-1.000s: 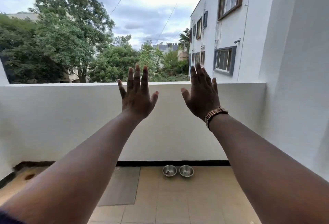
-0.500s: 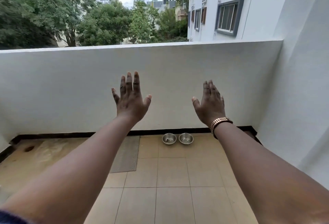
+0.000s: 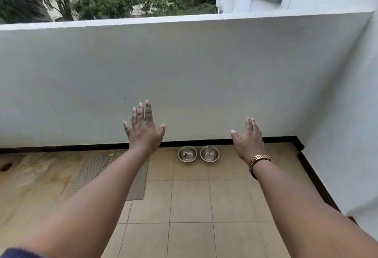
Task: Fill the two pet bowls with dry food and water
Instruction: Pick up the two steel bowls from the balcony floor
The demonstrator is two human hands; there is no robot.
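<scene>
Two small steel pet bowls stand side by side on the tiled balcony floor against the far wall: the left bowl (image 3: 187, 154) has a small dark bit in it, the right bowl (image 3: 209, 153) looks bare inside. My left hand (image 3: 143, 130) is stretched out in the air, fingers spread and straight, holding nothing, up and to the left of the bowls. My right hand (image 3: 248, 142), with a metal watch strap on the wrist, is also held out flat and holds nothing, to the right of the bowls. No food or water container shows.
A white parapet wall (image 3: 184, 77) closes the balcony ahead and a white side wall (image 3: 351, 114) stands on the right. A grey mat (image 3: 96, 169) lies on the floor at left, near a floor drain (image 3: 6, 166). Beige tiles (image 3: 190, 202) run from me to the bowls.
The view has tilted down from the trees and sky toward the floor. Both outstretched hands have dropped lower in view, and the bowls appear larger and nearer.
</scene>
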